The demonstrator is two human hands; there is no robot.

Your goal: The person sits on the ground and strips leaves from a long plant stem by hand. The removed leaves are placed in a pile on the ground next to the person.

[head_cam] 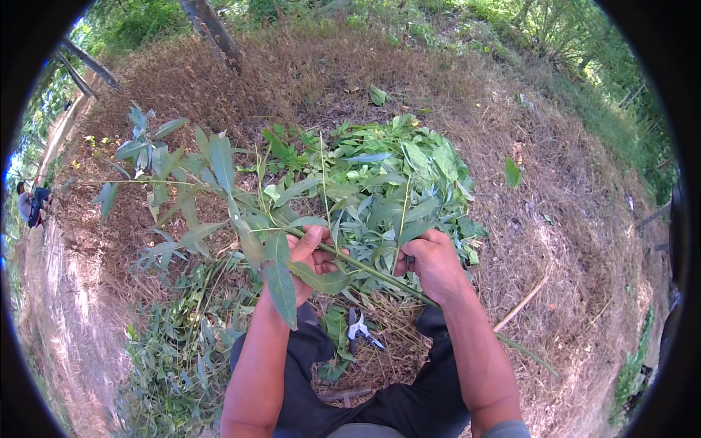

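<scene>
My left hand (309, 257) grips the green stem of a long leafy branch (375, 272), its thumb on top of the stem. Most of the branch's narrow leaves spread to the upper left, while its bare end runs under my right forearm to the lower right. A few broader leaves hang over my left wrist. My right hand (430, 257) is closed on a thin leafy shoot (404, 219) that points upward; its fingertips are partly hidden. Between my legs, pruning shears (358, 329) lie on the ground with their blades apart.
Beyond my hands lies a heap of picked leaves (432, 159). Leafy cut branches (175, 350) are piled at my left. A dry stick (523, 301) lies on the straw-covered ground at right. A person (34, 203) sits far left near a path. Tree trunks (213, 30) stand behind.
</scene>
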